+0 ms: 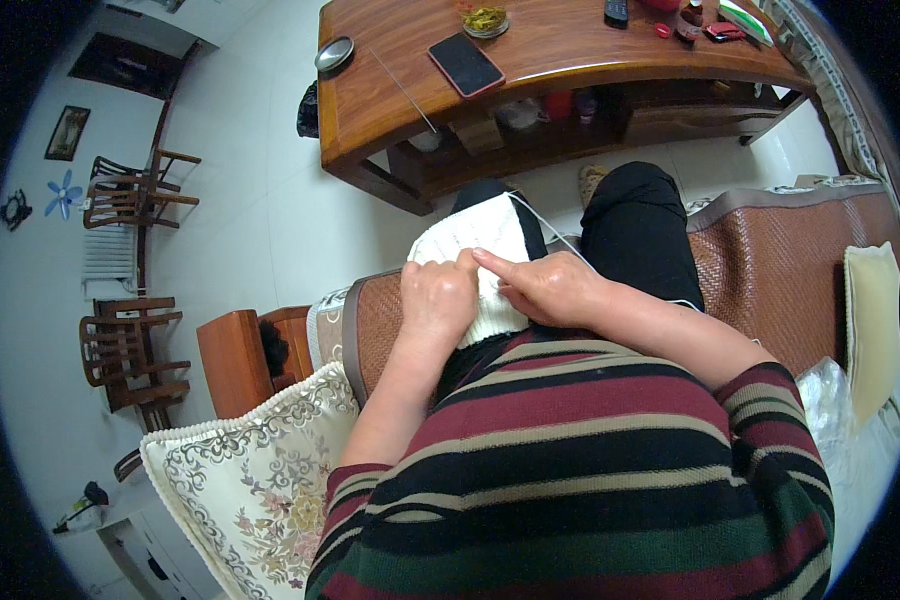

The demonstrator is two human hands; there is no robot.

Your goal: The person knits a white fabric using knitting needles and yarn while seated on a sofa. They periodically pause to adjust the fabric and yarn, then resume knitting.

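Observation:
A white ribbed knitted piece [487,225] lies over my lap, mostly across my left thigh. My left hand [441,296] is closed on it from the left, knuckles up. From the right, my right hand [551,285] reaches over the knitting. Its index finger is stretched out, its tip touching my left hand near the bent fingers. The other right fingers curl against the fabric, and whatever lies under them is hidden. A white yarn strand [547,225] runs from the piece's far right corner down to my right hand and appears again beyond my forearm.
A wooden table [375,97] stands ahead, bearing a phone [466,64], a thin metal needle [405,91] jutting past its edge, a metal lid [334,54], a glass dish [486,21] and a remote [616,13]. A floral cushion [262,480] sits at my left, a plastic bag [825,401] at my right.

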